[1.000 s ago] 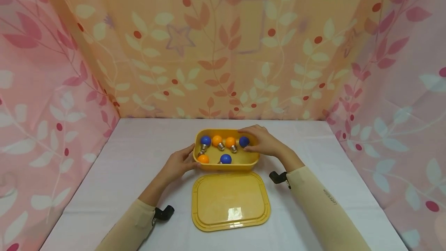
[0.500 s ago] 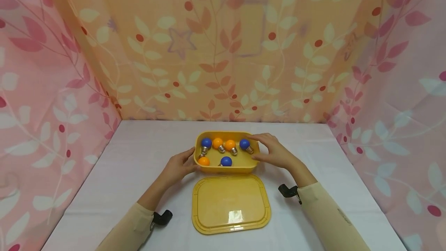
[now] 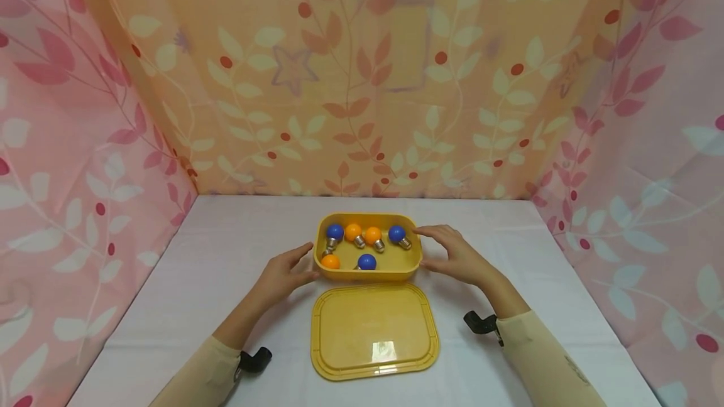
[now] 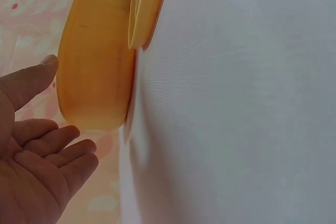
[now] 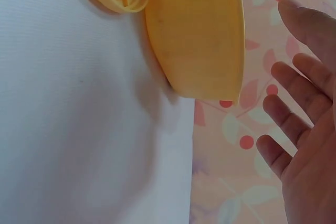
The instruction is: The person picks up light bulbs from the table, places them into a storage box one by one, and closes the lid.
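Observation:
A yellow plastic box point(image 3: 367, 275) stands on the table with several small bulbs inside. Three are blue, such as the front blue bulb point(image 3: 367, 261), and three are orange, such as the front orange bulb point(image 3: 330, 261); silver screw bases show on most. My left hand point(image 3: 281, 276) is at the box's left end, fingers spread and thumb near the front corner. On the opposite end my right hand point(image 3: 458, 255) has its fingers apart beside the rim. In the right wrist view a gap separates the right fingers point(image 5: 286, 116) from the box wall point(image 5: 197, 40). Neither hand holds anything.
A flat yellow lid point(image 3: 375, 331) lies on the white tablecloth point(image 3: 249, 225) just in front of the box. Patterned curtain cloth point(image 3: 362, 80) encloses the table at the back and both sides. A black camera mount sits on each wrist.
My right hand has withdrawn from the blue bulb in the box's right end and moved right, outside the rim. My left hand has shifted slightly left, away from the box.

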Action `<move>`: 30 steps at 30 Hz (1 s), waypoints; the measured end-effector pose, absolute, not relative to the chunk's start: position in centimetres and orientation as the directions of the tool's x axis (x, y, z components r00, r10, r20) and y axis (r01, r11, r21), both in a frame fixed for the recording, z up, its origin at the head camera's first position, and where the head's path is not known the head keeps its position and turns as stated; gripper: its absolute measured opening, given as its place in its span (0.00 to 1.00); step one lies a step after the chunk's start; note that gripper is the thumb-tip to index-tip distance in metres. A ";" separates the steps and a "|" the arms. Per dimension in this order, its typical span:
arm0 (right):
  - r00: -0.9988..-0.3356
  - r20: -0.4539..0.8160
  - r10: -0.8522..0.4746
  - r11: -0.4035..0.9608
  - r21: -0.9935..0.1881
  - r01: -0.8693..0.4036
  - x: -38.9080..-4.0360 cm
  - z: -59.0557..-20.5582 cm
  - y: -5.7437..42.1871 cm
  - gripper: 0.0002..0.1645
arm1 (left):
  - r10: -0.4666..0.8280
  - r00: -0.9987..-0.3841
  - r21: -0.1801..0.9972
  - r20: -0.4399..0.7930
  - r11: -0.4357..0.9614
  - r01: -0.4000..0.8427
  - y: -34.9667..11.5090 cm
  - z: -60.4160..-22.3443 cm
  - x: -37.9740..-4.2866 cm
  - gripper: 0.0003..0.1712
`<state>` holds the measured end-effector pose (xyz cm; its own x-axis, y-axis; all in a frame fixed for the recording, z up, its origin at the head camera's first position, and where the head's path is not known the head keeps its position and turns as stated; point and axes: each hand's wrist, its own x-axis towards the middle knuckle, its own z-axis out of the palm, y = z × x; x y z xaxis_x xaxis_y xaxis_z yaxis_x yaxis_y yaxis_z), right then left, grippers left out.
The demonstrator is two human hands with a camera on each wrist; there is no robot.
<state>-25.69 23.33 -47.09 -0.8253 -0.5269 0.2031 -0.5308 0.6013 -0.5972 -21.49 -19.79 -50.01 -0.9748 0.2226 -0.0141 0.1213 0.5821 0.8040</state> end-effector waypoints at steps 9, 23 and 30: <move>-0.817 0.234 -0.527 0.594 -0.586 -0.551 -23.9 -47.5 24.2 0.42 | 0.219 -0.976 0.779 -0.001 0.612 0.137 -20.7 -49.5 -19.6 0.44; -0.800 0.253 -0.543 0.597 -0.553 -0.581 -21.8 -48.4 25.8 0.45 | 0.283 -0.959 0.724 0.004 0.661 0.198 -22.2 -49.7 -17.0 0.47; -0.801 0.240 -0.548 0.609 -0.542 -0.579 -20.8 -49.1 26.8 0.47 | 0.385 -0.923 0.699 -0.031 0.668 0.255 -22.2 -50.2 -16.2 0.52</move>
<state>-20.80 26.79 -49.08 -0.8015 -0.5477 0.2402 -0.5788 0.6094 -0.5419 -16.20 -22.19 -50.17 -0.9226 0.3846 -0.0309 0.2550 0.6679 0.6992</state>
